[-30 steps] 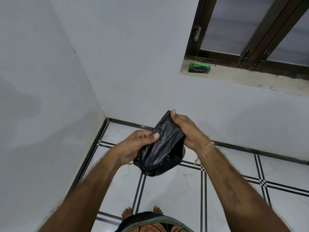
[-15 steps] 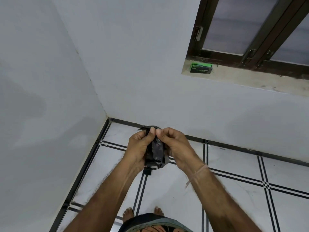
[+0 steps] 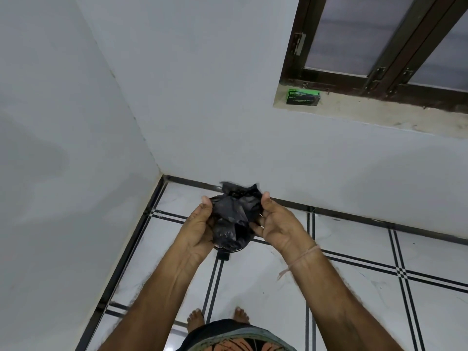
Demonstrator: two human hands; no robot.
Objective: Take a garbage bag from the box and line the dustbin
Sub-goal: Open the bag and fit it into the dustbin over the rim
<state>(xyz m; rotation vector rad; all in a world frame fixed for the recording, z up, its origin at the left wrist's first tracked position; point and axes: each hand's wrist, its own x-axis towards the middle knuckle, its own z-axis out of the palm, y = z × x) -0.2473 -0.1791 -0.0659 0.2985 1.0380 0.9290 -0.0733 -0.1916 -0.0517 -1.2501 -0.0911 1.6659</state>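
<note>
Above the tiled floor (image 3: 430, 249), close to the corner of two white walls (image 3: 202, 110), held up between both forearms: crumpled black garbage bag (image 3: 234, 219), bunched into a loose wad, not spread open. Pinched on its left side by the left hand (image 3: 198, 228), thumb tip pressed on the plastic near the top, other fingers hidden behind the wad. Pinched on its right side by the right hand (image 3: 276, 225), thumb up against the upper edge, fingers tucked out of sight behind it. Grip on both sides clamped on the bag, skin and plastic touching. Ragged tips of film sticking up above the thumbs. Just below the wad, a thin dark curved edge and a small dark block on the floor, too hidden to say what. Tied round the right wrist, a pale thread (image 3: 301, 260) with a loose end hanging. Up on the sandy window sill (image 3: 379, 115), at its left end, lying flat and well apart from the hands: green and black box (image 3: 303, 96), print too small to read. Behind it, dark brown window frame (image 3: 395, 54) with frosted panes, metal fittings on the bars. At the bottom edge, two bare feet (image 3: 195, 319) on the white tiles, either side of a double black line, plus part of dark patterned clothing
</note>
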